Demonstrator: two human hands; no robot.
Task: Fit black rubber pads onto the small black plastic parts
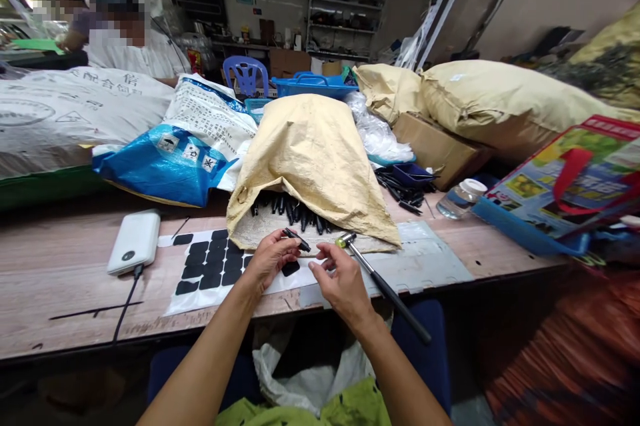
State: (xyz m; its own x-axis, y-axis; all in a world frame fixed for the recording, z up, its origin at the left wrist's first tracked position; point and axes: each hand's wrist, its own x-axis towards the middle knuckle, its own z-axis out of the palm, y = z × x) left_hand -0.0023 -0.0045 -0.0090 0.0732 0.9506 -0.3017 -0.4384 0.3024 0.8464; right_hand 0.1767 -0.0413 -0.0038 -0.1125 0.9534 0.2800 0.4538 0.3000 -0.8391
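My left hand pinches a short black tapered part between thumb and fingers, just in front of a yellow woven sack. To the right of that part, my right hand hovers with thumb and fingers curved and apart, and I see nothing between them. Several similar black parts spill from the sack's mouth. Beside my right hand, a hammer with a yellow-tipped head lies with its black handle past the table edge. A white sheet with black rounded squares lies under and left of my left hand.
A white power bank with a cable stands at the left. Blue-and-white and white sacks fill the back left. To the right are a clear jar, more black parts and a blue tray. Two people sit behind, at the upper left.
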